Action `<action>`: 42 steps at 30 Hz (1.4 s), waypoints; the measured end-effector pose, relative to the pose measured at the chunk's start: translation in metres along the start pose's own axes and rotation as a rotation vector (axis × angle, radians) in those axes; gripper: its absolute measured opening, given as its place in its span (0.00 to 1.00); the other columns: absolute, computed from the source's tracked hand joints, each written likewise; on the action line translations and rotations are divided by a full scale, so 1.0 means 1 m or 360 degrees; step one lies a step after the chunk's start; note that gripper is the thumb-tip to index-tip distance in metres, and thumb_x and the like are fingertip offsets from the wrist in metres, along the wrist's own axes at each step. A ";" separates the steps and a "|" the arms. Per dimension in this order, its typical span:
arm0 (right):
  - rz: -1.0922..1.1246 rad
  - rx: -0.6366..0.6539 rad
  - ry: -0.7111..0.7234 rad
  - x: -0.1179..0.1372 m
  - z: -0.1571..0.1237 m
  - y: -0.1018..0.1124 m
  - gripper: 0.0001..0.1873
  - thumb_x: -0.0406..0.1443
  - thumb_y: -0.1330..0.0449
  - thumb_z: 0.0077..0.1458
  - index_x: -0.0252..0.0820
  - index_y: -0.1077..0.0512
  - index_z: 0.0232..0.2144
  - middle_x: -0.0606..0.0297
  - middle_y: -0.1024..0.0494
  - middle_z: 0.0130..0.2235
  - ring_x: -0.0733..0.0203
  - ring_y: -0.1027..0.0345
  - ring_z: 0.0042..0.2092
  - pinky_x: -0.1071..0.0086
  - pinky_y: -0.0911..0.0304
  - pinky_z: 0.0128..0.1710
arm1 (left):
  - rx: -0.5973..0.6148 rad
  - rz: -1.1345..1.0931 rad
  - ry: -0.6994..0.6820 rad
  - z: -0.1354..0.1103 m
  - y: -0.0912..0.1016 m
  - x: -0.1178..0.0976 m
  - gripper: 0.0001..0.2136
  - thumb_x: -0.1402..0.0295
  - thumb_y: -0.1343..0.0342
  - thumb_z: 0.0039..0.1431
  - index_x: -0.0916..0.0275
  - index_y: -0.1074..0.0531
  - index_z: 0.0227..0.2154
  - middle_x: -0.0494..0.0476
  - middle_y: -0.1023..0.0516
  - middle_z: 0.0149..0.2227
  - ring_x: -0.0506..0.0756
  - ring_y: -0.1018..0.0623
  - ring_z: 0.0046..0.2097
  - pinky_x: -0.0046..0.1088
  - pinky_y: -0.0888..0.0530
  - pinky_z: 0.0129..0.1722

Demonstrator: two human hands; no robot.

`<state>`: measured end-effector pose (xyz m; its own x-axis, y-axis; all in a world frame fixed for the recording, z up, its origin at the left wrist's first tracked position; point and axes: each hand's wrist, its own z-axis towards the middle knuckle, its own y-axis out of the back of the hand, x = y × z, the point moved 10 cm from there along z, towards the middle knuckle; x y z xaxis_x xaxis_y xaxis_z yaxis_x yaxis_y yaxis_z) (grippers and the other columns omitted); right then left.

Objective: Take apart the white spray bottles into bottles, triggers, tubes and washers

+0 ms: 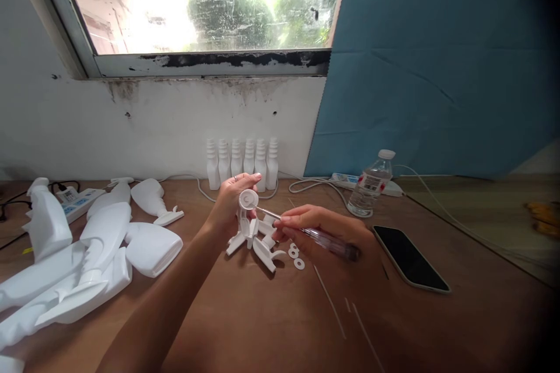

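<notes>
My left hand [230, 201] is closed around a white spray-nozzle head [247, 210], its round cap opening turned towards me. My right hand [321, 233] grips a screwdriver [324, 240] with a clear handle, and its thin metal tip reaches into the cap opening. Below my hands lie a few more white trigger nozzles [265, 247] and small white washers [296, 256] on the brown table [262, 326].
Several white spray bottles [87, 256] lie heaped at the left, with a power strip [76, 198] behind them. A row of small white bottles [242, 163] stands against the wall. A clear water bottle [371, 185] and a black phone [410, 257] are at the right.
</notes>
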<state>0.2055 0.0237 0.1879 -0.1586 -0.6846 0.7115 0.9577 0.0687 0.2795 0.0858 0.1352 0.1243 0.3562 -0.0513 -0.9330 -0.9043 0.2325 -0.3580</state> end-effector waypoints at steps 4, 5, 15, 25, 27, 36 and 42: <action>-0.0042 0.0021 0.0104 0.000 0.001 -0.004 0.04 0.33 0.41 0.58 0.42 0.25 0.35 0.60 0.20 0.37 0.62 0.24 0.33 0.71 0.29 0.28 | 0.0058 -0.0079 0.0058 0.000 -0.005 0.005 0.16 0.60 0.37 0.49 0.63 0.37 0.21 0.44 0.37 0.14 0.46 0.35 0.12 0.19 0.44 0.09; -0.0056 0.0008 0.0147 0.002 0.001 -0.004 0.04 0.32 0.40 0.58 0.42 0.25 0.35 0.60 0.20 0.37 0.62 0.24 0.34 0.71 0.28 0.29 | 0.0091 -0.0121 0.0087 0.000 -0.008 0.007 0.15 0.60 0.38 0.50 0.63 0.37 0.21 0.45 0.38 0.13 0.46 0.35 0.12 0.18 0.44 0.09; -0.0185 -0.0005 0.0388 0.016 -0.005 -0.005 0.12 0.27 0.41 0.56 0.45 0.25 0.40 0.61 0.20 0.41 0.61 0.23 0.37 0.69 0.26 0.34 | 0.0293 -0.0430 0.0419 -0.011 -0.030 0.022 0.17 0.62 0.46 0.55 0.63 0.39 0.16 0.49 0.39 0.09 0.46 0.40 0.11 0.18 0.47 0.09; -0.0212 -0.0094 0.0565 0.020 -0.005 0.000 0.13 0.24 0.41 0.55 0.42 0.26 0.40 0.61 0.20 0.40 0.61 0.23 0.39 0.70 0.26 0.35 | 0.0178 -0.0081 0.0225 -0.008 -0.022 0.020 0.15 0.59 0.43 0.54 0.62 0.38 0.20 0.46 0.39 0.11 0.47 0.37 0.12 0.21 0.40 0.12; -0.0268 -0.0134 0.0589 0.022 -0.005 0.005 0.14 0.24 0.41 0.54 0.42 0.26 0.41 0.61 0.20 0.40 0.60 0.24 0.40 0.68 0.26 0.36 | 0.0097 0.0149 0.0068 -0.001 -0.012 0.014 0.15 0.58 0.42 0.52 0.62 0.38 0.21 0.45 0.39 0.13 0.47 0.37 0.13 0.21 0.39 0.12; -0.0839 -0.0160 -0.0005 -0.005 0.012 0.036 0.08 0.28 0.42 0.51 0.43 0.32 0.23 0.73 0.33 0.17 0.70 0.44 0.18 0.73 0.47 0.19 | -0.0025 0.1788 -0.0142 0.017 0.022 0.004 0.19 0.49 0.50 0.57 0.61 0.31 0.25 0.51 0.31 0.20 0.53 0.27 0.23 0.24 0.36 0.20; -0.0930 -0.0039 -0.0285 -0.029 0.016 0.038 0.08 0.32 0.44 0.50 0.42 0.36 0.20 0.70 0.32 0.19 0.68 0.42 0.21 0.72 0.48 0.22 | 0.0091 0.2633 0.0089 0.021 0.042 0.020 0.18 0.54 0.58 0.62 0.61 0.29 0.35 0.62 0.22 0.38 0.61 0.23 0.40 0.32 0.31 0.33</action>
<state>0.2425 0.0573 0.1880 -0.6953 -0.4713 0.5427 0.7049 -0.2997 0.6429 0.0597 0.1649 0.0913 -0.9301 0.2398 -0.2780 -0.2611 0.1003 0.9601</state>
